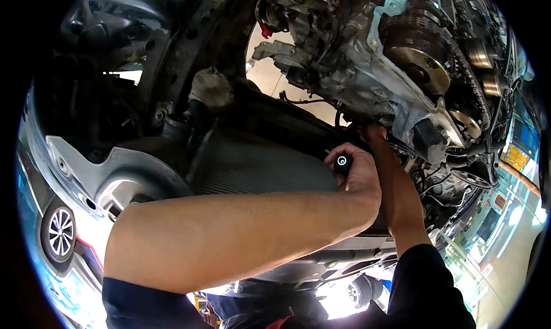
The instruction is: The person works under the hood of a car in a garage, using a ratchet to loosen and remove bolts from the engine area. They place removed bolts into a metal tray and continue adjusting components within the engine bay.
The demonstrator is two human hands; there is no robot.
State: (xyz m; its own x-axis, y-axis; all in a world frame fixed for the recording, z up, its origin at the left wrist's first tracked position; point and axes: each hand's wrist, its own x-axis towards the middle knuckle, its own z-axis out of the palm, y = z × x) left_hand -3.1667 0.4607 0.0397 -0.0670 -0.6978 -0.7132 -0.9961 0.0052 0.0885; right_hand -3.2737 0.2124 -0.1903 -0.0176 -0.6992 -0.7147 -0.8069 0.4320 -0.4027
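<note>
My left hand (pixel 360 167) is wrapped around a black tool handle (pixel 342 164), whose round end points up with a pale ring at its centre. The working end of that tool is out of sight below the hand. Just beyond it, my right hand (pixel 374 133) reaches deep under the engine (pixel 367 82), among hoses and brackets. Its fingers are mostly hidden in shadow. Both hands are in the gap between the engine and a dark finned radiator (pixel 258 162).
On the engine's right side, a large round sprocket (pixel 422 65) and a chain (pixel 468 76) lie exposed. A grey metal bracket (pixel 138 165) juts in at left. A black hose (pixel 476 157) runs at right. Beyond the bay, a car wheel (pixel 60 230) shows at far left.
</note>
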